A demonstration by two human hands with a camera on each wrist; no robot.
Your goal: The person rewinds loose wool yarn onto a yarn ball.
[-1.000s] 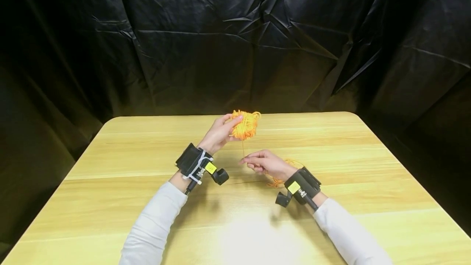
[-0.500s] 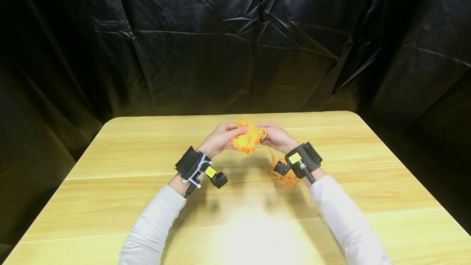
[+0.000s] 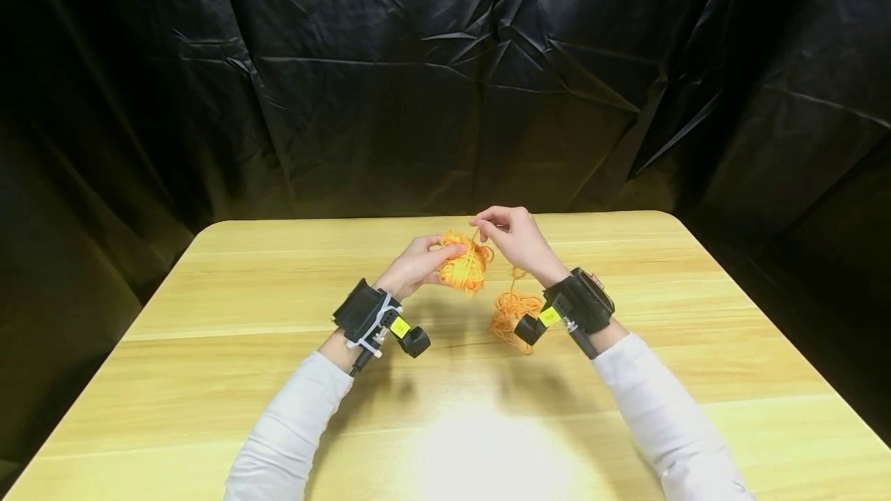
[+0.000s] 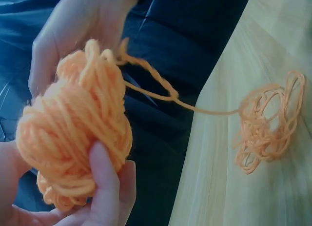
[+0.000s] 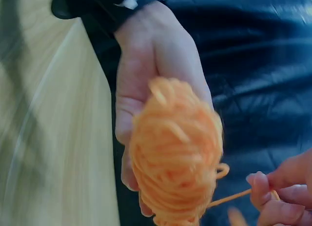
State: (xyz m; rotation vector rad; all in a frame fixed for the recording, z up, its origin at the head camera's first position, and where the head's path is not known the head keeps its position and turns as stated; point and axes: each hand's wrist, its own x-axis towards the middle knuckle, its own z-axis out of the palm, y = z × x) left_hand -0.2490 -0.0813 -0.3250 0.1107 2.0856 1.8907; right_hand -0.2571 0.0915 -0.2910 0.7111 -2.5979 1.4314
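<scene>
Gripped an orange yarn ball (image 3: pixel 463 267) in the left hand (image 3: pixel 412 264), above the tabletop (image 3: pixel 209 377); pinched its strand (image 5: pixel 230 198) in the right hand (image 3: pixel 515 236). Seemingly had much wound already; left a loose tangle (image 3: pixel 510 317) on the tabletop, apparently yet to wind.

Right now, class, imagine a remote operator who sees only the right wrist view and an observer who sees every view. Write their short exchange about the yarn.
Operator: I see the ball of yarn and a strand pinched by the right hand. Is there any loose yarn elsewhere?
Observer: Yes, the left wrist view shows a loose tangle lying on the table.
Operator: Does anything lead away from it?
Observer: A trailing length rises from it toward the ball and right hand; I can't tell exactly where it ends.
</scene>
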